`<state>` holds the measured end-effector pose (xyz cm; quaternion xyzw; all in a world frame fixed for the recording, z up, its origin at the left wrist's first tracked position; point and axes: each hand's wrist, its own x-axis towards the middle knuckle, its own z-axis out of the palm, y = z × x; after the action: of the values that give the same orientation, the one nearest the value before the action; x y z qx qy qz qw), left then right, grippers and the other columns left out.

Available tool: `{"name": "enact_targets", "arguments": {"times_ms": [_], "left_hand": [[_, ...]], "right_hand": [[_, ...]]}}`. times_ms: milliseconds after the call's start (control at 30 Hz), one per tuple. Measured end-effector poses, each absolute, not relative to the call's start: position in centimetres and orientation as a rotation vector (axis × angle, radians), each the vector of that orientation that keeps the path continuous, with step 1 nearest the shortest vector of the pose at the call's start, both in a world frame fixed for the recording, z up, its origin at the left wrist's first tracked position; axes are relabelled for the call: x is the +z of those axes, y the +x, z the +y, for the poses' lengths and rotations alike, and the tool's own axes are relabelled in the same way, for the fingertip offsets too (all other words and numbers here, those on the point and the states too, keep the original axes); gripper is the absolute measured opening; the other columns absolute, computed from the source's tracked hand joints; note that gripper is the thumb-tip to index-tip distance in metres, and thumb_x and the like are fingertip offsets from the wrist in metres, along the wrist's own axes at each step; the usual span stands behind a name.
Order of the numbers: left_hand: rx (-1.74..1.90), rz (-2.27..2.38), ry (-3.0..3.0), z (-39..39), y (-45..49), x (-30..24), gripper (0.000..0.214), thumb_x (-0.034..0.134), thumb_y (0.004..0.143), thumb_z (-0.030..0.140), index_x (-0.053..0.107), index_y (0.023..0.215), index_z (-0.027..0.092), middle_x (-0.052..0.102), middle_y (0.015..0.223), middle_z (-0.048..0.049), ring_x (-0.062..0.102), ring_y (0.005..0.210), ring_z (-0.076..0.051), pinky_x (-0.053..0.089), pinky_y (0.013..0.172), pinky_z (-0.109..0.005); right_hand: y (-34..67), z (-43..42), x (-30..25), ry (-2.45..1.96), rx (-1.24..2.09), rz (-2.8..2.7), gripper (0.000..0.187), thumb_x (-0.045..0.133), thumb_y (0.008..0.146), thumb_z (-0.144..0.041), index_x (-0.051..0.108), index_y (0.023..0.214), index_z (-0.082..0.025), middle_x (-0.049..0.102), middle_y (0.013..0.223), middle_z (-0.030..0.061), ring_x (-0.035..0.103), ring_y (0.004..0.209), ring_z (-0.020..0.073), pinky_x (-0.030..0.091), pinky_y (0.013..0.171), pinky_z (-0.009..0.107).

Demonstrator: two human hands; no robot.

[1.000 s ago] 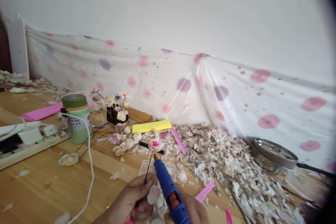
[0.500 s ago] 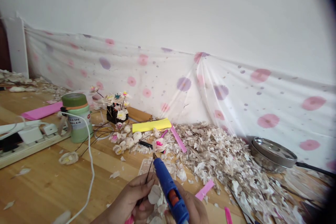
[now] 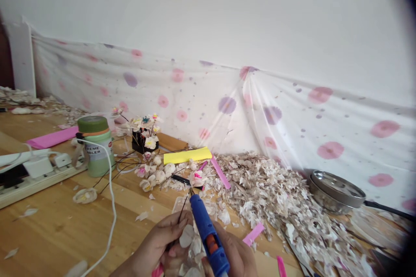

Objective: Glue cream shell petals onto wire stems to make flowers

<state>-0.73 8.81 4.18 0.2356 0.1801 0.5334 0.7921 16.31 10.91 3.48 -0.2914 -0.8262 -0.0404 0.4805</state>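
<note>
My left hand (image 3: 165,240) is closed, pinching a thin dark stem (image 3: 182,210) that points upward and a pale round petal (image 3: 186,236). In my right hand (image 3: 237,251) is a blue glue gun (image 3: 206,227), its nozzle pointing up and away, close to the stem's upper end. Just behind the nozzle shows a white flower with a pink centre (image 3: 196,177); whether it sits on the held stem I cannot tell. Below the hands are more pale petals (image 3: 191,262), partly hidden. A clear plastic tray (image 3: 178,204) lies behind the fingers.
A large heap of dry petals (image 3: 269,190) spreads rightward, with scissors (image 3: 297,253) and a metal pan (image 3: 338,192) beside it. Leftward are a green tumbler (image 3: 97,156), a power strip (image 3: 42,181) and a white cable (image 3: 112,199). Yellow crepe paper (image 3: 186,155) and finished flowers (image 3: 151,140) stand behind.
The petal and my left fingers have shifted slightly left and up. The glue gun's body has swung a little left; both hands keep their hold.
</note>
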Motion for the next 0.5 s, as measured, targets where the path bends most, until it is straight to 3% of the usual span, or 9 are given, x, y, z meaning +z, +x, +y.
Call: {"name": "enact_targets", "arguments": {"times_ms": [100, 500], "left_hand": [[1.157, 0.380, 0.509, 8.69, -1.04, 4.20, 0.031, 0.078, 0.070, 0.037, 0.055, 0.067, 0.017, 0.033, 0.042, 0.0099, 0.011, 0.032, 0.001, 0.014, 0.031, -0.011], [1.194, 0.594, 0.527, 8.75, -1.73, 4.93, 0.050, 0.085, 0.057, 0.046, 0.044, 0.065, 0.020, 0.032, 0.042, 0.0116, 0.009, 0.033, 0.001, 0.009, 0.032, -0.011]], "right_hand": [[16.37, 11.21, 3.61, -0.678, -0.073, -2.044, 0.045, 0.035, 0.097, -0.038, 0.049, 0.134, -0.016, 0.071, 0.068, 0.0052, 0.069, 0.057, 0.0201, 0.052, 0.049, 0.025], [16.92, 11.00, 4.15, -0.753, -0.098, -1.983, 0.040, 0.039, 0.096, -0.039, 0.058, 0.120, -0.013, 0.074, 0.081, 0.0104, 0.072, 0.067, 0.0199, 0.056, 0.058, 0.024]]}}
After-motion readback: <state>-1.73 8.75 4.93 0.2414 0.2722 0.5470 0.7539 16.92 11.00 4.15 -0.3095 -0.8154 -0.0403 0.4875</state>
